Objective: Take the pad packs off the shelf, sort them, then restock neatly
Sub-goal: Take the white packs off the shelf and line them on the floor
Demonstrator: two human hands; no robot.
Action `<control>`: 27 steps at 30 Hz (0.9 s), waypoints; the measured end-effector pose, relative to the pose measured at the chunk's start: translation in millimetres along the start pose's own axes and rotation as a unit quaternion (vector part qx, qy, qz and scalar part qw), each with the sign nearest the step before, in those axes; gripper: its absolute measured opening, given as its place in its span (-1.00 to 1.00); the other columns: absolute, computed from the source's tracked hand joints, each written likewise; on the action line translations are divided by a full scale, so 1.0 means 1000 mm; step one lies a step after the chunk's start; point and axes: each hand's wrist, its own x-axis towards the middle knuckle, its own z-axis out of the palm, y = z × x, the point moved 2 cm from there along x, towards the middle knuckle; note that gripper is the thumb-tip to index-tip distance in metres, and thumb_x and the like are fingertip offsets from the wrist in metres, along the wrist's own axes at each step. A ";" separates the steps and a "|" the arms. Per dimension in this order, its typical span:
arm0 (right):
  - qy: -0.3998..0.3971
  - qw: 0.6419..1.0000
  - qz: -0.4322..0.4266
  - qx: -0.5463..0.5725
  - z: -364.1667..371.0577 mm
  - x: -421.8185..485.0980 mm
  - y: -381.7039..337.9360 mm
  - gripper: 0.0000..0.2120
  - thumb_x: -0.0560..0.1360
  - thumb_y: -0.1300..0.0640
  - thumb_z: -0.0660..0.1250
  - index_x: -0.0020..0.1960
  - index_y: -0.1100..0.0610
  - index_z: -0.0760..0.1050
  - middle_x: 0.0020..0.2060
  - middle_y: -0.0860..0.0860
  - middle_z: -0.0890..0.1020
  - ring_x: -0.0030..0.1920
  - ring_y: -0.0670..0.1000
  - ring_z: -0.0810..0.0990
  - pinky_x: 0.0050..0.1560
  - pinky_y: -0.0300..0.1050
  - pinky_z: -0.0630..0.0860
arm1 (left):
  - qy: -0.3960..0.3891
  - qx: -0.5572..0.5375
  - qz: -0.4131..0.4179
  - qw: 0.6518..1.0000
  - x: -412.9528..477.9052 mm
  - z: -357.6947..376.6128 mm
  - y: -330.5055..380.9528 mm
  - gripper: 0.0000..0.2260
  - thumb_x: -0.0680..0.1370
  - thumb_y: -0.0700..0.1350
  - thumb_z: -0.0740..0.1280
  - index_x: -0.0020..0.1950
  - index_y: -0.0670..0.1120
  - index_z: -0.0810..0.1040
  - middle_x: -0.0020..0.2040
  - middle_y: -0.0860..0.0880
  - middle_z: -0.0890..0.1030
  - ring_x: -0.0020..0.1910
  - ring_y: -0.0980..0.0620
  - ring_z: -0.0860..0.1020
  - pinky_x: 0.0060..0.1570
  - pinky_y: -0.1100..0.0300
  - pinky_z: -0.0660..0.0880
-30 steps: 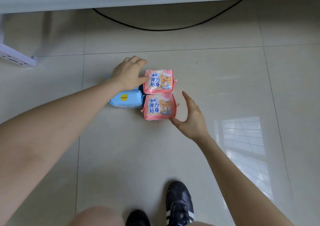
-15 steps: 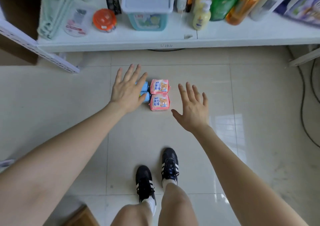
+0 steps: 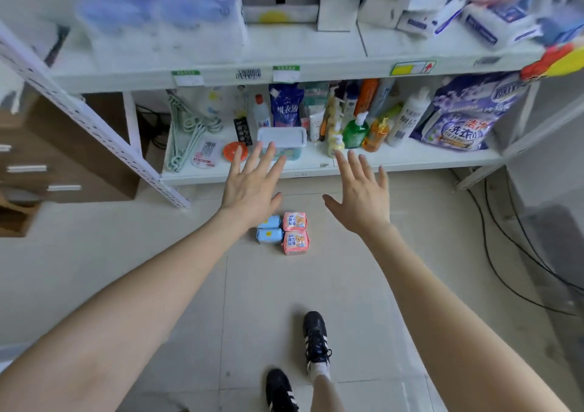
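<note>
Head view. Pale tiled floor (image 3: 316,291) in front of a white metal shelf unit (image 3: 284,78); brown drawer cabinet (image 3: 63,158) to the left of it, black cables (image 3: 505,253) trailing on the floor at right.

Four pad packs sit on the floor in a tight two-by-two block, a little out from the front edge of the bottom shelf (image 3: 395,162). Left column: two blue pad packs (image 3: 269,235), one behind the other. Right column: two pink pad packs (image 3: 295,241) with a cartoon animal and Chinese print, also one behind the other. Blue and pink columns touch side by side.

Left hand (image 3: 251,187): empty, palm down, fingers spread wide, raised in the air above the floor; in the frame it overlaps the far blue pack's corner and the bottom shelf's front edge. Right hand (image 3: 360,195): empty, fingers splayed wide, likewise in the air, right of the packs. Neither hand touches a pack.

Bottom shelf carries a lidded clear plastic box (image 3: 282,143), an orange round lid (image 3: 235,151), pale green hangers (image 3: 186,133), a green pump bottle (image 3: 355,131), an orange bottle (image 3: 376,135), and a large purple detergent bag (image 3: 464,114) at the right end. Upper shelf contents are blurred.

Two black striped sneakers (image 3: 316,339) at the bottom edge of view.
</note>
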 end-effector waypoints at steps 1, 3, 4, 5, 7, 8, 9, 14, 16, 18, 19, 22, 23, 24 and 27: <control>0.012 1.000 -0.001 -0.002 -0.018 0.001 -0.004 -0.16 0.52 -0.24 0.26 0.60 0.02 -0.11 0.59 0.05 0.09 0.58 0.10 0.05 0.51 0.23 -0.01 | 0.010 0.001 -0.002 1.000 -0.001 -0.018 -0.004 -0.35 0.58 0.17 0.18 0.59 0.00 0.02 0.61 -0.08 -0.06 0.58 -0.09 -0.13 0.49 -0.19 -0.18; 0.037 0.999 -0.005 0.001 -0.052 0.004 -0.012 -0.16 0.52 -0.24 0.26 0.60 0.02 -0.09 0.58 0.05 0.10 0.57 0.10 0.06 0.51 0.23 -0.01 | 0.031 0.010 -0.005 0.999 -0.003 -0.052 -0.013 -0.35 0.58 0.18 0.17 0.59 0.00 0.01 0.61 -0.07 -0.06 0.58 -0.09 -0.13 0.49 -0.19 -0.20; 0.050 0.999 -0.008 0.002 -0.067 0.005 -0.016 -0.16 0.51 -0.24 0.26 0.60 0.03 -0.08 0.58 0.05 0.11 0.57 0.10 0.06 0.51 0.23 -0.01 | 0.041 0.021 -0.007 0.999 -0.003 -0.068 -0.017 -0.34 0.58 0.18 0.16 0.59 0.00 0.00 0.61 -0.08 -0.06 0.58 -0.09 -0.13 0.49 -0.20 -0.20; 0.061 0.998 -0.010 0.003 -0.083 0.007 -0.020 -0.16 0.51 -0.24 0.27 0.60 0.03 -0.08 0.58 0.05 0.11 0.57 0.10 0.06 0.51 0.22 0.00 | 0.052 0.030 -0.010 0.998 -0.004 -0.084 -0.021 -0.34 0.58 0.19 0.16 0.59 0.00 0.00 0.61 -0.08 -0.06 0.58 -0.10 -0.13 0.49 -0.20 -0.19; 0.078 0.997 -0.016 0.004 -0.112 0.010 -0.026 -0.17 0.51 -0.23 0.26 0.60 0.02 -0.07 0.58 0.05 0.11 0.58 0.10 0.05 0.51 0.23 0.00 | 0.075 0.040 -0.019 0.996 -0.005 -0.115 -0.030 -0.33 0.57 0.20 0.15 0.59 0.00 -0.01 0.61 -0.08 -0.06 0.58 -0.11 -0.12 0.50 -0.21 -0.17; 0.089 0.996 -0.019 0.006 -0.126 0.011 -0.029 -0.18 0.52 -0.23 0.26 0.60 0.02 -0.06 0.58 0.05 0.12 0.57 0.10 0.05 0.50 0.23 0.00 | 0.087 0.043 -0.023 0.995 -0.005 -0.130 -0.034 -0.34 0.57 0.21 0.15 0.59 0.01 -0.01 0.61 -0.08 -0.06 0.58 -0.11 -0.12 0.50 -0.22 -0.16; 0.101 0.995 -0.022 0.008 -0.140 0.012 -0.032 -0.19 0.52 -0.23 0.25 0.60 0.02 -0.06 0.58 0.05 0.12 0.57 0.10 0.06 0.50 0.23 0.00 | 0.098 0.045 -0.026 0.994 -0.006 -0.145 -0.038 -0.34 0.58 0.21 0.15 0.59 0.01 -0.01 0.61 -0.07 -0.07 0.58 -0.10 -0.12 0.49 -0.22 -0.15; 0.141 0.989 -0.039 -0.004 -0.210 0.021 -0.046 -0.19 0.52 -0.24 0.23 0.59 0.00 -0.11 0.59 0.04 0.07 0.58 0.09 0.03 0.51 0.23 -0.03 | 0.163 0.061 -0.041 0.984 -0.008 -0.218 -0.059 -0.35 0.58 0.21 0.14 0.59 0.02 0.00 0.61 -0.07 -0.06 0.58 -0.10 -0.12 0.49 -0.21 -0.16; 0.165 0.985 -0.047 -0.016 -0.242 0.025 -0.053 -0.17 0.52 -0.26 0.22 0.59 0.00 -0.12 0.59 0.03 0.06 0.58 0.09 0.03 0.51 0.23 -0.03 | 0.192 0.072 -0.047 0.978 -0.010 -0.248 -0.068 -0.34 0.57 0.22 0.14 0.59 0.02 0.00 0.61 -0.07 -0.04 0.58 -0.10 -0.12 0.49 -0.22 -0.15; 0.195 0.979 -0.056 -0.022 -0.276 0.028 -0.060 -0.17 0.52 -0.27 0.22 0.59 0.00 -0.12 0.59 0.03 0.07 0.58 0.09 0.04 0.51 0.24 -0.02 | 0.220 0.080 -0.054 0.971 -0.012 -0.280 -0.077 -0.34 0.57 0.21 0.14 0.59 0.02 0.01 0.61 -0.07 -0.03 0.58 -0.10 -0.10 0.49 -0.21 -0.15; 0.211 0.975 -0.061 -0.023 -0.293 0.029 -0.063 -0.18 0.53 -0.27 0.22 0.59 0.01 -0.10 0.59 0.04 0.08 0.58 0.09 0.05 0.50 0.24 -0.01 | 0.233 0.083 -0.057 0.967 -0.014 -0.296 -0.083 -0.35 0.58 0.21 0.14 0.59 0.01 0.00 0.61 -0.07 -0.03 0.58 -0.10 -0.10 0.49 -0.21 -0.14; 0.258 0.963 -0.075 -0.023 -0.344 0.032 -0.074 -0.20 0.53 -0.25 0.22 0.59 0.01 -0.07 0.58 0.04 0.10 0.57 0.09 0.06 0.50 0.24 0.00 | 0.273 0.099 -0.069 0.954 -0.020 -0.344 -0.100 -0.35 0.59 0.22 0.11 0.59 0.01 -0.01 0.61 -0.08 -0.02 0.58 -0.11 -0.08 0.48 -0.22 -0.13; 0.272 0.959 -0.078 -0.022 -0.360 0.034 -0.077 -0.20 0.53 -0.26 0.22 0.59 0.01 -0.07 0.58 0.04 0.11 0.57 0.08 0.07 0.50 0.23 0.00 | 0.283 0.107 -0.074 0.950 -0.021 -0.359 -0.106 -0.34 0.59 0.23 0.11 0.59 0.01 -0.01 0.61 -0.08 -0.02 0.58 -0.11 -0.08 0.48 -0.22 -0.14; 0.285 0.955 -0.081 -0.022 -0.375 0.036 -0.081 -0.20 0.53 -0.27 0.22 0.59 0.00 -0.06 0.58 0.04 0.11 0.57 0.08 0.07 0.50 0.23 0.00 | 0.293 0.112 -0.078 0.946 -0.021 -0.374 -0.111 -0.34 0.59 0.23 0.11 0.59 0.02 -0.02 0.61 -0.08 -0.03 0.58 -0.11 -0.09 0.48 -0.22 -0.15; 0.321 0.942 -0.092 -0.019 -0.416 0.045 -0.088 -0.20 0.52 -0.28 0.21 0.59 0.00 -0.06 0.58 0.04 0.12 0.57 0.08 0.07 0.50 0.23 0.00 | 0.321 0.118 -0.089 0.936 -0.020 -0.414 -0.124 -0.34 0.58 0.23 0.11 0.59 0.03 -0.04 0.61 -0.08 -0.05 0.58 -0.10 -0.10 0.49 -0.22 -0.16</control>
